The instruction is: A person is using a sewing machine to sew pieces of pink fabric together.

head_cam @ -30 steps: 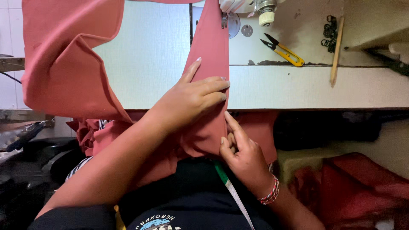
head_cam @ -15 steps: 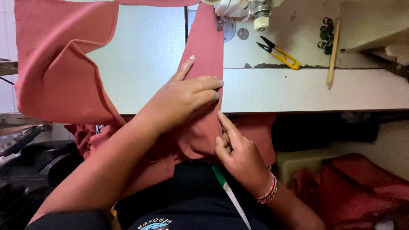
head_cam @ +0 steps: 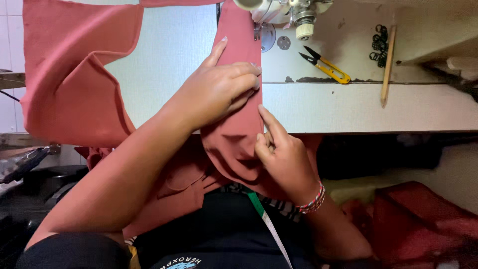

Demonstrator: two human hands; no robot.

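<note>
The left forearm runs up from the lower left. The left hand point(head_cam: 216, 92) lies palm down, its index finger stretched forward and the other fingers curled, tips pressing down. The right hand point(head_cam: 281, 154) sits just below it, nearer the body, back of the hand up, index finger pointing upward and thumb pinched against it. The right wrist bends inward.

The rust-red fabric point(head_cam: 74, 84) is a large, soft piece of cloth that lies spread over the white sewing table point(head_cam: 358, 107), with big folds at the left side. One narrow strip of it runs up the middle of the table to the sewing machine point(head_cam: 279, 12) at the top edge. The lower part hangs over the table's front edge and gathers in loose wrinkles on the person's lap.
</note>
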